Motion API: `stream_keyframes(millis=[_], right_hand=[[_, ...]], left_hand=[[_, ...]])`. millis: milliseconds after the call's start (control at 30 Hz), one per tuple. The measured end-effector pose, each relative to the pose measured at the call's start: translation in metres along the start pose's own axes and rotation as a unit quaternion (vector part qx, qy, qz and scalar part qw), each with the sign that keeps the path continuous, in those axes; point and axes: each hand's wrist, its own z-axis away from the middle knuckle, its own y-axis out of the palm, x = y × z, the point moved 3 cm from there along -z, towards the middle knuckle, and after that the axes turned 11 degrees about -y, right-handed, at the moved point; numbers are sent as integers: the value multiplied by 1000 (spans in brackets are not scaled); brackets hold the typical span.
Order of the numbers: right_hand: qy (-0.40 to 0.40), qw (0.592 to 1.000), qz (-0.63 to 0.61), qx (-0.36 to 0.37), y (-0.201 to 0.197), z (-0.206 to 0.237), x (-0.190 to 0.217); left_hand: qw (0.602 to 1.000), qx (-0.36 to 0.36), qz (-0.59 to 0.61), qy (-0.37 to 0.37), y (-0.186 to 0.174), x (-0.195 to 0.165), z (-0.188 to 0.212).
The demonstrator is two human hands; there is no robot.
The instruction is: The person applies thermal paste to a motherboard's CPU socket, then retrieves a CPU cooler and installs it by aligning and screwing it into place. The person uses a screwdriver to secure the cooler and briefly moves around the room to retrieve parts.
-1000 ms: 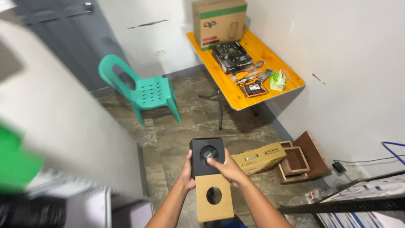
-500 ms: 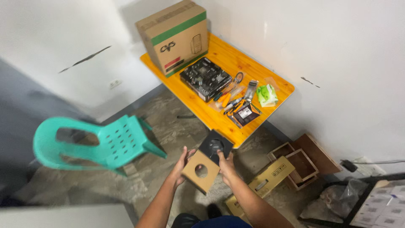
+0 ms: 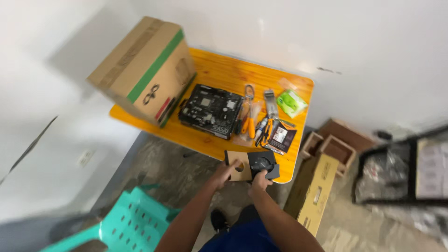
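At the near edge of the orange table, seen from the head camera, both hands meet over two small flat pieces; the left hand grips the brown cardboard piece with a round hole by its near-left corner, fingers curled on it; the right hand pinches the black square part with a round centre from below, thumb on top; the two pieces overlap, the black one lying partly across the cardboard's right side, both over the table's front edge; the hands sit close together yet do not touch each other; farther back on the table lies a black circuit board, flat, just beside a large cardboard box with a green stripe that stands at the left end; right of the board lie pliers and screwdrivers with orange handles, a dark booklet near the front edge, and a green packet toward the wall; under the right end of the table a long yellow-brown carton rests on the floor, with small wooden frames just behind it; a teal plastic chair stands at lower left, well apart from the hands.
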Motion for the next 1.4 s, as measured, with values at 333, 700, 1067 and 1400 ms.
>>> stream_keyframes(millis=[333, 700, 1067, 1400], right_hand=[[135, 937, -34, 319, 27, 10, -33], [-350, 809, 469, 62, -6, -28, 50], [-304, 823, 478, -39, 23, -29, 25], [-128, 924, 358, -45, 16, -27, 61]], left_hand=[[911, 1, -388, 140, 10, -121, -98], [622, 209, -739, 152, 96, -163, -151], [681, 33, -548, 485, 74, -158, -85], [848, -133, -451, 244, 23, -81, -107]])
